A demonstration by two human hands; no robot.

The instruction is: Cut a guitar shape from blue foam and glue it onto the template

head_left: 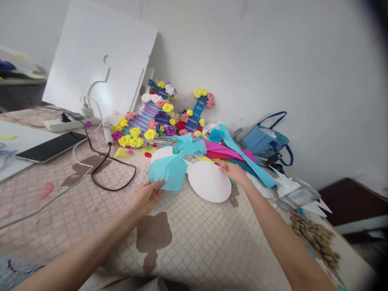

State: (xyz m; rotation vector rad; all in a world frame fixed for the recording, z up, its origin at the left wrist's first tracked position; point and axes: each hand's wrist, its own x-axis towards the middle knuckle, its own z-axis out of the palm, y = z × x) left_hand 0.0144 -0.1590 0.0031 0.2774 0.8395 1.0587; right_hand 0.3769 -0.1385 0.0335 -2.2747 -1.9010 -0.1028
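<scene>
The left hand (149, 195) is seen at the near edge of a light blue craft sheet (169, 169). The sheet is pinched by the fingers (157, 185) of this hand, with the thumb laid on top. The light blue craft sheet is bent and lifted a little at the front. It lies partly over a white round paper cutout (209, 182), near the middle of the counter (197, 242). The counter is covered by a pink quilted cloth with brown patches.

The right hand (233, 170) is placed at the far edge of the white round paper cutout, just where a pile of pink, red and blue craft sheets (224, 151) begins. Its fingers (222, 165) are stretched out low among the sheets. Whether anything is gripped by them cannot be told.

Behind the pile, yellow, pink, white and purple paper flowers (136, 137) are fixed on blue and pink stick frames (151, 115). A big white board (100, 68) is leaned against the wall behind them. To the left, a flat black phone (51, 147) is laid on the counter, near a white power strip (63, 123). A thin black cable (115, 178) is looped between the phone and the left hand. A blue bag with dark handles (263, 141) is set against the wall on the right. A heap of small brown nuts (317, 238) is found near the right edge of the counter.
</scene>
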